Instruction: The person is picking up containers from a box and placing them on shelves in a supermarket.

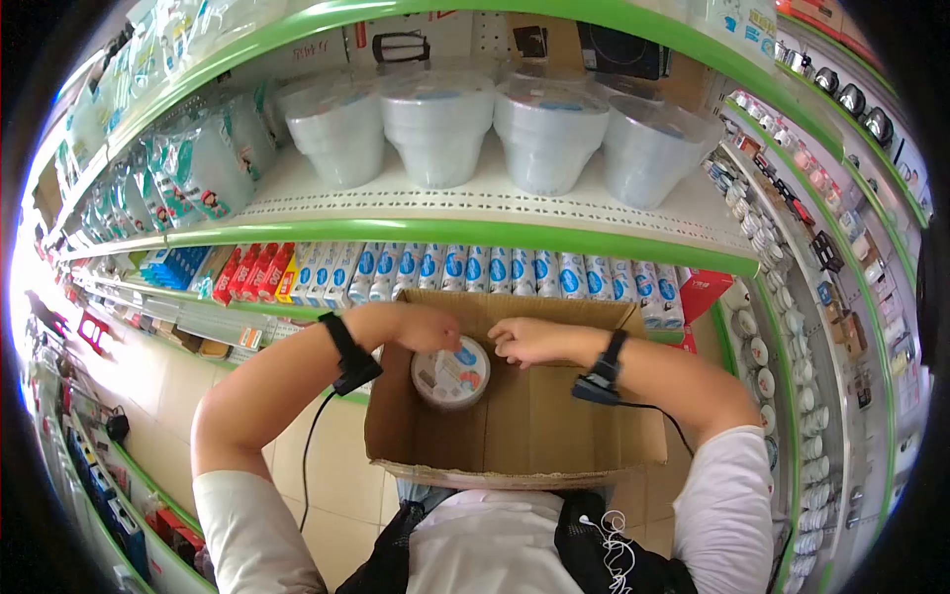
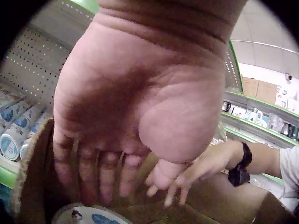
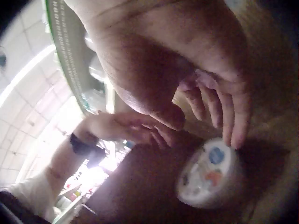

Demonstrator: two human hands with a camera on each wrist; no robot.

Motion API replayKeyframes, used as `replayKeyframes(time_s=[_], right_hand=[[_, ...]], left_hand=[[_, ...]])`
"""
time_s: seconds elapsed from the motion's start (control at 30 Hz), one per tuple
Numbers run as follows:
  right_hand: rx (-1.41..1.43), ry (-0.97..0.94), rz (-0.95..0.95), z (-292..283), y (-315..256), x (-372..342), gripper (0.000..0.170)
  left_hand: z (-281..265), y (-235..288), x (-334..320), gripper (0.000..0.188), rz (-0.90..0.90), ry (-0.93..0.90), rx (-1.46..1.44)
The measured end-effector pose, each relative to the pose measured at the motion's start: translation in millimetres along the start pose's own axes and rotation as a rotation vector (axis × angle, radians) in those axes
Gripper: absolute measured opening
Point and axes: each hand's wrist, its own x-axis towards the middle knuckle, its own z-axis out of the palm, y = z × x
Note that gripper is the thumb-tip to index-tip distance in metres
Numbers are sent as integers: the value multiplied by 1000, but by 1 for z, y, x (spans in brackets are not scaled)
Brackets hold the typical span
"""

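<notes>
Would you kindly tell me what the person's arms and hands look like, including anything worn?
The left hand and right hand are bare. Each wrist wears a black strap with a dark, boxy device trailing a thin black cable. White sleeves end near the elbows.

Wears a white top [image 1: 485,540] with loose short sleeves [image 1: 727,495] to near the elbows. Carries over it a black layer [image 1: 584,549], open down the front and mesh-like on the left side, plus white earphones [image 1: 620,549] on a thin, looping cord over the right panel. Shows a sliver of bluish trousers [image 1: 426,492] past the top. Bears on the left wrist a black strap [image 1: 341,342] with a small boxy housing [image 1: 358,374] and a slim black cable [image 1: 310,450]; matched on the right. Shows a deeply creased palm on the left hand [image 2: 135,102].
</notes>
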Motion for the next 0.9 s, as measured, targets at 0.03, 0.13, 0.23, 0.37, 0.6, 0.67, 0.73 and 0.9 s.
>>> replayKeyframes(time_s=[0.03, 0.13, 0.23, 0.37, 0.6, 0.67, 0.73, 0.9], right_hand=[[-38, 32, -26, -2, -8, -5, 33], [-134, 452, -417, -38, -56, -60, 17], [-642, 992, -597, -86, -99, -116, 16], [-1241, 1226, -683, -122, -121, -141, 43], [-1344, 1130, -471, -161, -102, -138, 71], [-1327, 1151, -416, -160, -105, -140, 68], [-1298, 1154, -396, -153, -100, -144, 65], [-1176, 1200, -321, -132, -107, -169, 58]], left_hand=[[-1, 4, -14, 44, 0, 3, 3], [-12, 16, -40, 37, -42, 6, -28], [-33, 26, -59, 36, 24, 38, -87], [-54, 54, -80, 33, 50, 139, -4], [-98, 121, -74, 17, 312, 566, 255], [-109, 133, -72, 16, 421, 713, 325], [-111, 137, -70, 16, 437, 877, 329], [-108, 128, -65, 15, 378, 864, 368]])
